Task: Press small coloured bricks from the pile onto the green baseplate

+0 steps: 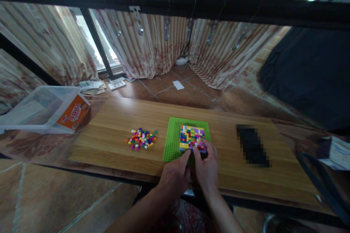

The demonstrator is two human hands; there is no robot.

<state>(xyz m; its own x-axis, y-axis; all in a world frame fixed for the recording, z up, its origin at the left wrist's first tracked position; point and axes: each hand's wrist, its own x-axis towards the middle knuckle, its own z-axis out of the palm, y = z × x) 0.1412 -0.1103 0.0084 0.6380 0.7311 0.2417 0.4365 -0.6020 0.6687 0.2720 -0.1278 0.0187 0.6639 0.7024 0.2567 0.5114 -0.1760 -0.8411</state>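
A green studded baseplate (171, 138) lies on the wooden table, bearing a square patch of small multicoloured bricks (188, 134). My left hand (175, 173) is at the patch's near edge, its forefinger reaching the lowest row and the other fingers curled in; anything between them is hidden. My right hand (207, 165) rests at the near right corner, thumb and forefinger apart and touching the bricks. Both hands cover part of the plate's near side. To the left, a loose pile of small coloured bricks (142, 139) is spread on the table.
The wooden table (115, 116) stretches left and right. A pixelated dark object (251, 145) lies on its right. A clear plastic bin (51, 109) with an orange label stands at the left. A black bar (175, 2) with hanging clips crosses above, before striped curtains (153, 51).
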